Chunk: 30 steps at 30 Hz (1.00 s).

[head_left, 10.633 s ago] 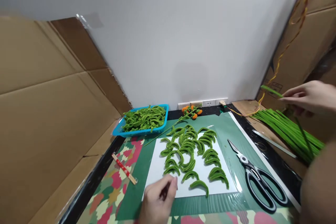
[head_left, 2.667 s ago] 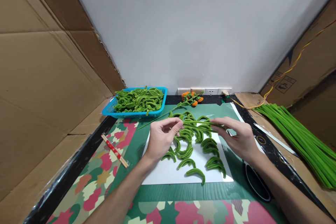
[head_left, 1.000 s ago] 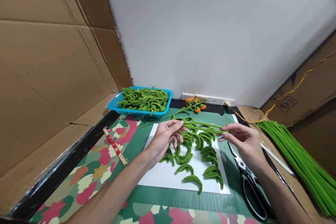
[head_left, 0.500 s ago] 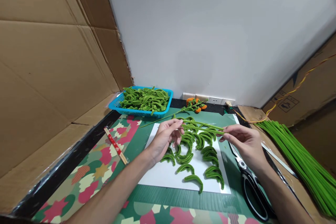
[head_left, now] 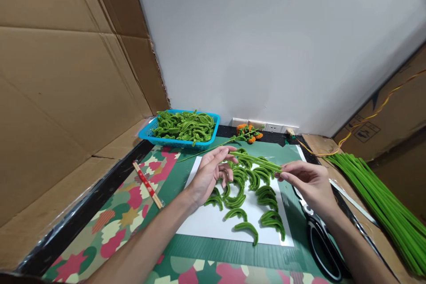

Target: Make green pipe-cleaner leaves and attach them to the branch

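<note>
A thin green pipe cleaner [head_left: 258, 160], doubled into two nearly parallel strands, stretches between my hands above the sheet. My left hand [head_left: 214, 171] pinches its left end between thumb and index finger, with the other fingers loosely curled. At the right end, the thumb and fingertips of my right hand [head_left: 308, 179] close on it. Below lie several short curved green pipe cleaner pieces [head_left: 246, 230], some nested in groups, on a white sheet of paper [head_left: 203, 222]. My left hand covers part of them.
A blue basket [head_left: 143, 133] heaped with twisted green pieces stands back left. Wrapped chopsticks [head_left: 146, 184] lie left. An orange-flowered stem [head_left: 249, 134] rests by the wall. Scissors [head_left: 321, 239] sit under my right forearm, and a bundle of long green pipe cleaners [head_left: 376, 204] lies right.
The two strands have come closer together, and my left hand has risen slightly at its end. My right hand stays almost in place. The pieces on the paper have not moved.
</note>
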Each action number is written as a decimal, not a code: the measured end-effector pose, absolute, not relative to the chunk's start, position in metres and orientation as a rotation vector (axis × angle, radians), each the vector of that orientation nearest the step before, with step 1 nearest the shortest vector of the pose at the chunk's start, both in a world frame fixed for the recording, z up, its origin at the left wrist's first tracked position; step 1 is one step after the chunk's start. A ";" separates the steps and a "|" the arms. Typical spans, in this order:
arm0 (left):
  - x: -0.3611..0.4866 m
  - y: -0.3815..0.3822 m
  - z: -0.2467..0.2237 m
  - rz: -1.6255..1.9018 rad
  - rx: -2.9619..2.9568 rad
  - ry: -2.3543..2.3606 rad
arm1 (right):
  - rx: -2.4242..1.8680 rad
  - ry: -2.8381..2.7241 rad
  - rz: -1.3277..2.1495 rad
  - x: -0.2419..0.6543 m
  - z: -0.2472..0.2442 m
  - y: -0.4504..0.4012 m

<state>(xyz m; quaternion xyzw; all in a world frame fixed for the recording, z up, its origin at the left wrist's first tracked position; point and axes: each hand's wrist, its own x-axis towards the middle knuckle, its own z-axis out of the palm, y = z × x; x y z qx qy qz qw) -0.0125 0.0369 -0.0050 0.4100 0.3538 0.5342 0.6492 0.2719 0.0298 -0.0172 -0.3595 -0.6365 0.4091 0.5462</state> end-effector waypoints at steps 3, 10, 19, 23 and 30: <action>-0.012 0.037 -0.005 1.234 0.961 0.851 | -0.825 -1.566 0.932 0.272 -0.018 0.030; -0.012 0.038 -0.009 1.295 1.001 0.910 | -0.788 -1.617 0.908 0.270 -0.017 0.032; -0.010 0.039 -0.010 1.259 1.022 0.943 | -0.796 -1.614 0.896 0.270 -0.017 0.031; -0.010 0.038 -0.008 1.248 1.029 0.947 | -0.808 -1.634 0.866 0.271 -0.016 0.031; -0.013 0.039 -0.011 1.244 1.025 0.942 | -0.797 -1.701 0.882 0.272 -0.014 0.029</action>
